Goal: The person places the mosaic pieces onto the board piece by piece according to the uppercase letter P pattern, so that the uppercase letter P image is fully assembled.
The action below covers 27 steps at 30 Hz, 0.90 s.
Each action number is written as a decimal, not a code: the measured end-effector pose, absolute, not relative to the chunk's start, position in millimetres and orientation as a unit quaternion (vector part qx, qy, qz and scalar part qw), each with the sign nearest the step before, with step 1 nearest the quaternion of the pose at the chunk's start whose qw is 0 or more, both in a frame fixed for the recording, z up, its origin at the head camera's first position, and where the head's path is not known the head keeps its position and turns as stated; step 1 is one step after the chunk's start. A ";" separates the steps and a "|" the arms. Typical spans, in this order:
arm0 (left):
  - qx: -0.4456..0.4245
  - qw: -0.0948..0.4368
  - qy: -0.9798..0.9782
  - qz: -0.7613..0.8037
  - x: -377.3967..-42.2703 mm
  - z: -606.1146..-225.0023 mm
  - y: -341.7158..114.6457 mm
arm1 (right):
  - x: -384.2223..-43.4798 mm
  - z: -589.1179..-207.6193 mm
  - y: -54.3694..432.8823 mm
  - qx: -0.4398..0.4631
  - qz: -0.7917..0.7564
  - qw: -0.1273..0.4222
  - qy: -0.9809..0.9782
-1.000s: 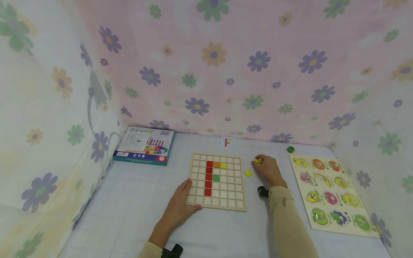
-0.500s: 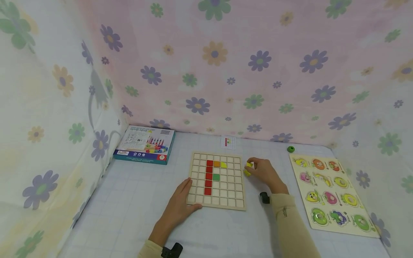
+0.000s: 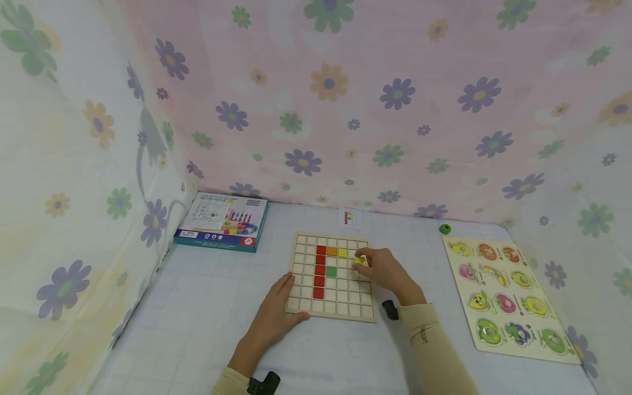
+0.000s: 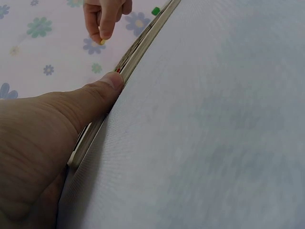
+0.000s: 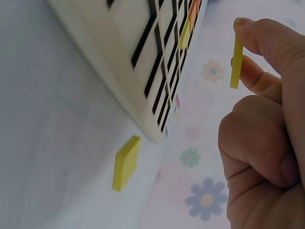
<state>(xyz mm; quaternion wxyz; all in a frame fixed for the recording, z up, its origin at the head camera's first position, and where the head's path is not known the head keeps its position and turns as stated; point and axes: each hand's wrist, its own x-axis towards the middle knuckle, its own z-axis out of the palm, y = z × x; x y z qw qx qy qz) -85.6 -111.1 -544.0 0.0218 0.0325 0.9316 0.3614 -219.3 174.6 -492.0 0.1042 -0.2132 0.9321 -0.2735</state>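
Note:
A wooden grid board (image 3: pixel 345 299) holds a column of red square tiles (image 3: pixel 319 270), an orange tile (image 3: pixel 332 251), a yellow tile (image 3: pixel 342 253) and a green tile (image 3: pixel 331 271). My left hand (image 3: pixel 273 312) rests at its near left corner, fingers straight along the left side, thumb (image 4: pixel 102 93) against the near edge. Above the board's right side, my right hand (image 3: pixel 390 272) pinches another yellow tile (image 5: pixel 236 64) between thumb and finger. A loose yellow tile (image 5: pixel 126 163) lies on the table beside the board in the right wrist view; the right hand hides it in the head view.
A small pattern card (image 3: pixel 349 218) lies beyond the board. At the back left is a picture box (image 3: pixel 222 222). A fruit puzzle board (image 3: pixel 508 299) lies at the right, a green bead (image 3: pixel 445 229) behind it. Floral cloth (image 3: pixel 345 109) walls the table.
My right hand has moved left from beside the board to over its right columns, carrying a yellow tile. The left hand and the board have stayed in place.

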 end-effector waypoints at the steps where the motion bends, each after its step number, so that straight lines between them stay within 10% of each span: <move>1: 0.032 0.022 0.932 0.361 -85.7 -544.2 -111.2 | -218.0 -491.9 171.9 -0.221 -0.275 0.105 0.930; 27: 0.030 0.025 0.931 0.364 -85.1 -542.4 -110.6 | -215.4 -509.0 139.8 -0.257 -0.218 0.137 0.932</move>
